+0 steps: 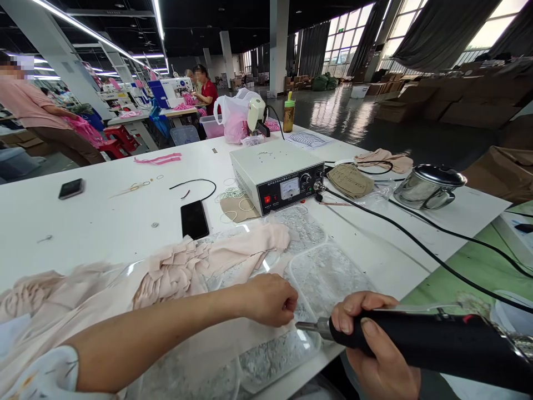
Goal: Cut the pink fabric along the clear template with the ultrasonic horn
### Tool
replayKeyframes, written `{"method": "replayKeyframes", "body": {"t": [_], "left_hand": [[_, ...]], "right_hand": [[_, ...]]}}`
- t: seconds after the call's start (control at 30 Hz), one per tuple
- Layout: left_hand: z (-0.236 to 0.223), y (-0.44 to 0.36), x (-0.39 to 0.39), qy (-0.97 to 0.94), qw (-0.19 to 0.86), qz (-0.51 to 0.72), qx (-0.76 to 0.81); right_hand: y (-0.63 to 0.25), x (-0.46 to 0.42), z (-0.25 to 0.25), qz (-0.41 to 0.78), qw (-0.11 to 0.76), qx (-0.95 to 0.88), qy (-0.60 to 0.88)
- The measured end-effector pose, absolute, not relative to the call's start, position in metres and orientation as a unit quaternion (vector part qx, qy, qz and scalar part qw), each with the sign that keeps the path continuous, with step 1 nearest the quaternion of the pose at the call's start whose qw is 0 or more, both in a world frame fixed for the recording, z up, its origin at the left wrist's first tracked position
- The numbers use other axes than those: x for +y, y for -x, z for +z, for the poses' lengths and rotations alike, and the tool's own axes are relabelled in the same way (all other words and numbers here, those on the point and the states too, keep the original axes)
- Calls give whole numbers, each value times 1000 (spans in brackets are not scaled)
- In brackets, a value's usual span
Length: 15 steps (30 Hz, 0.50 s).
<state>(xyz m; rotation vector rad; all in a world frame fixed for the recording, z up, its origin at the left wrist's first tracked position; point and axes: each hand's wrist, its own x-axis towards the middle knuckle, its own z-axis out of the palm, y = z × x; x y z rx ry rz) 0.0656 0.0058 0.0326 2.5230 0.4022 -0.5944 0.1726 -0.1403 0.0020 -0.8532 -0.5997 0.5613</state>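
Note:
My left hand (272, 300) is closed, its curled fingers down on the edge of a thin pale pink fabric (245, 247). The fingertips are partly hidden. This fabric spreads leftward in gathered, ruffled folds over a clear plastic mat (325, 272) with a marbled look. In my right hand (375, 339) is a thick black ultrasonic hand tool (433, 339), fingers wrapped around its front end. Its narrow metal tip points left, close to my left hand at the fabric's lower edge. A cable runs from the white control box (275, 172) toward the right.
Behind the mat lie a black phone (195, 219), thread and scissors (133, 189). A steel mug (428, 186), brown card patterns (350, 180) and black cables occupy the right. Farther back stand a heat gun-like device (256, 115) and a bottle (288, 114). People work beyond the table.

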Motion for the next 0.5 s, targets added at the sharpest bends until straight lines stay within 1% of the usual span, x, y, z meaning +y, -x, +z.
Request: {"method": "replayKeyframes", "body": {"t": [0.5], "left_hand": [[33,-64,4,-929,255,-214,162]], "right_hand": [[-175,-141,4,272,817,-304,408]]}}
